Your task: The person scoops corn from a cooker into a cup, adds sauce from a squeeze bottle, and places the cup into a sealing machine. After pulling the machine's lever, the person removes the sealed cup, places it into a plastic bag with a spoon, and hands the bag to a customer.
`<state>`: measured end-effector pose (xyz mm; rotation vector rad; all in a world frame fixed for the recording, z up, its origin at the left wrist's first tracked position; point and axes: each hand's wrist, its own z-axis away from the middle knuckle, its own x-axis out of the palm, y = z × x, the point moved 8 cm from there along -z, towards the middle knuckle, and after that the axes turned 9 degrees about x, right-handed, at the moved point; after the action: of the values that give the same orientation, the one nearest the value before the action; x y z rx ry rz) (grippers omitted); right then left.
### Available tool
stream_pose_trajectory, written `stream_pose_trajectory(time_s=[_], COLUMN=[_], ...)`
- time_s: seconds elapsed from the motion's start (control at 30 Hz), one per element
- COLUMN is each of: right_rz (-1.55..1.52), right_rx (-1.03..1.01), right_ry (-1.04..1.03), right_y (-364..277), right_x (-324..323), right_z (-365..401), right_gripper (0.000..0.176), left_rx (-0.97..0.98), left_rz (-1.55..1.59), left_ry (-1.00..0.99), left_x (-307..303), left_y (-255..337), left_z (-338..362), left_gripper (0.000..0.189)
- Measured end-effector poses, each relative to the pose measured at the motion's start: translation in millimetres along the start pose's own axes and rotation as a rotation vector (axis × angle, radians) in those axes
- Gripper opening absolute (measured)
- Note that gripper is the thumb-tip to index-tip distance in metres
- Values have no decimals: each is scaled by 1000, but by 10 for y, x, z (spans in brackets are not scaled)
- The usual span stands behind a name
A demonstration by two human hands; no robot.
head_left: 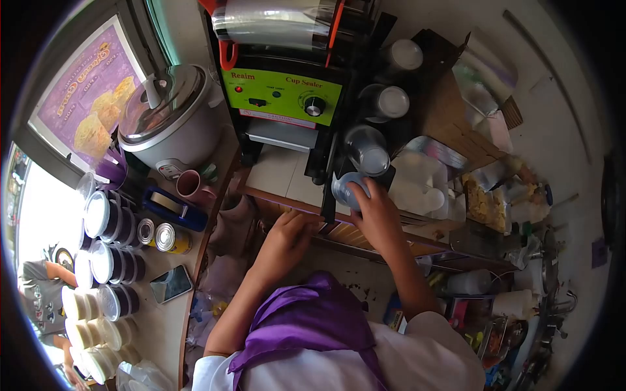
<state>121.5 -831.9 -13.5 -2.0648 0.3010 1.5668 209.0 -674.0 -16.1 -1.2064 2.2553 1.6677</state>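
My right hand point(373, 212) has its fingers closed around a clear plastic cup point(345, 190), just right of the cup sealer's front. My left hand point(287, 240) is held in front of the sealer with curled fingers, close to the lower end of a black bar point(329, 205). I cannot make out what, if anything, is in those fingers. The cup sealer point(280, 94) has a green panel with a knob, and a roll of clear film point(270, 23) on top. Stacked clear cups point(367, 150) stand along its right side.
Left counter: a rice cooker point(173, 143), pink mug point(193, 187), tape dispenser point(173, 207), cans point(171, 238), phone point(171, 285) and several lidded tubs point(117, 264). To the right are a cardboard box point(450, 117) and plastic containers point(420, 186). Another person's arm point(59, 272) shows beyond the window.
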Motion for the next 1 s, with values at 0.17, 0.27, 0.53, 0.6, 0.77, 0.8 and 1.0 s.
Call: stream_pose_trajectory(time_s=[0.17, 0.27, 0.53, 0.6, 0.77, 0.8, 1.0], right_rz=[-254, -408, -592, -617, -1138, -1276, -1714], right_rx=[-33, 22, 111, 137, 220, 201, -70], right_ry=[87, 98, 132, 136, 216, 215, -197], right_y=[34, 103, 401, 458, 653, 649, -544], right_x=[-328, -468, -568, -592, -638, -668, -244], right_z=[242, 343, 461, 487, 662, 687, 512], right_gripper=[60, 61, 61, 60, 64, 65, 82], left_rx=[-65, -126, 8, -34, -90, -70, 123], left_rz=[-21, 1, -318, -446, -508, -400, 800], left_ry=[165, 94, 28, 20, 62, 81, -143], left_x=[133, 330, 558, 607, 625, 546, -154], left_y=[-183, -353, -271, -278, -313, -276, 297], left_z=[-386, -450, -538, -572, -538, -494, 94], left_gripper=[37, 42, 54, 54, 54, 54, 127])
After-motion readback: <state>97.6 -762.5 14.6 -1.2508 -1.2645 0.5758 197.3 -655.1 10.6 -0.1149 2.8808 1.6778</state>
